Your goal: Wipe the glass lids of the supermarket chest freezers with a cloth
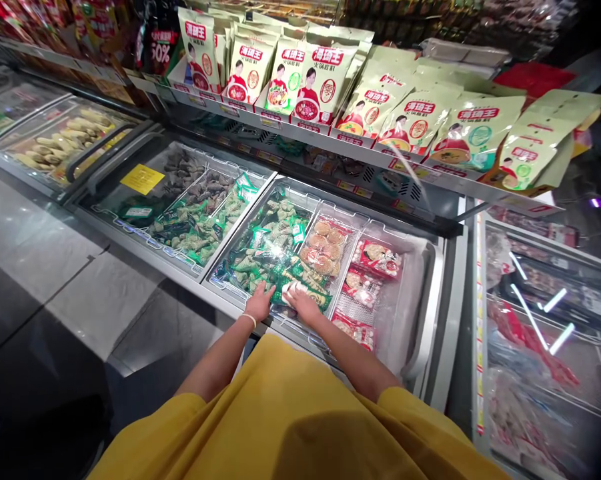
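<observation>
A shiny green food bag (316, 293) lies at the near edge of an open freezer compartment, on top of other bags. My left hand (260, 302) is at its left end, fingers bent against it. Over the bag's middle, my right hand (301, 302) curls its fingers onto the plastic; the fingertips look washed out by glare. Around both hands are several green bags of small wrapped pieces (275, 230). Just beyond the right hand sits a clear pack of round, tan pieces (324, 243). The undersides of both hands are hidden.
Red-and-white packs (377, 259) lie in the wire section to the right. A shelf (330, 137) with pale pouches (325, 73) overhangs the freezer's back. Left is a glass-covered freezer section (145, 207); right, another freezer (545, 300). A metal frame (230, 257) divides the compartments.
</observation>
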{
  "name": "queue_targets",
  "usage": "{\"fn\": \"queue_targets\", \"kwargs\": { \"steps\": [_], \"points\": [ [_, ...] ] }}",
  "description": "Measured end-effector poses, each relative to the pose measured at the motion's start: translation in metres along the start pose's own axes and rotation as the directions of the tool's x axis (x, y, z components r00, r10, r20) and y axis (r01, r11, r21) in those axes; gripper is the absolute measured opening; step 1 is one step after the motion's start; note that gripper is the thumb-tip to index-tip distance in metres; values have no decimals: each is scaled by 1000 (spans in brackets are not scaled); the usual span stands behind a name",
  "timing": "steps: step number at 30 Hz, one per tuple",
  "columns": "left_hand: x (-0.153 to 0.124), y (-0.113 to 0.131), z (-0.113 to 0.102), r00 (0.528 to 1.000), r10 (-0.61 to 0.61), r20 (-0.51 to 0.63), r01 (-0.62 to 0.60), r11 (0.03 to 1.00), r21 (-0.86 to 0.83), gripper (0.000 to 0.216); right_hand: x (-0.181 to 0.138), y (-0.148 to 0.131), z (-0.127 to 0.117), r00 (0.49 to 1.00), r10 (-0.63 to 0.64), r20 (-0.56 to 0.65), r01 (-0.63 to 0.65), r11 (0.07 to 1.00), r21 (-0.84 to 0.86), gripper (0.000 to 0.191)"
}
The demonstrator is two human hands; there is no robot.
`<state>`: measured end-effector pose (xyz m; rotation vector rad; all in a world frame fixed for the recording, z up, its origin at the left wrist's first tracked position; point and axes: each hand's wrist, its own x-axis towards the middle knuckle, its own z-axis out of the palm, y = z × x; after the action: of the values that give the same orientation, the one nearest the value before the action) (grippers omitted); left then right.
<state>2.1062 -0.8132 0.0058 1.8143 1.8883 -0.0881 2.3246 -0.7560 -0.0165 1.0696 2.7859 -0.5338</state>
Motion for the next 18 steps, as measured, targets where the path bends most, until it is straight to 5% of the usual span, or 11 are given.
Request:
{"fn": "queue_targets", "kwargs": {
  "steps": [3,6,11,14,16,18],
  "points": [
    [2,-5,1,1000,3,-5,-3,1000,-16,74,41,12,-34,974,210,-80,-206,977,59,67],
    [3,-16,1,999,36,-12,-36,999,-36,75,52,0,-35,952,282,-120,-270,957,108,71],
    [1,-28,2,991,118,-68,-119,993,-3,70,11,-28,19,992,-80,-94,84,996,39,54],
    [2,-26,4,987,116,-114,-115,993,13,66,7,-10,17,963,-264,-46,266,964,29,48],
    [3,-21,6,985,103,-141,-102,995,17,65,21,16,-6,981,-188,-49,190,981,34,49],
    [5,-16,7,984,84,-157,-84,996,8,64,39,40,-32,994,34,-102,-29,998,47,51]
  ]
}}
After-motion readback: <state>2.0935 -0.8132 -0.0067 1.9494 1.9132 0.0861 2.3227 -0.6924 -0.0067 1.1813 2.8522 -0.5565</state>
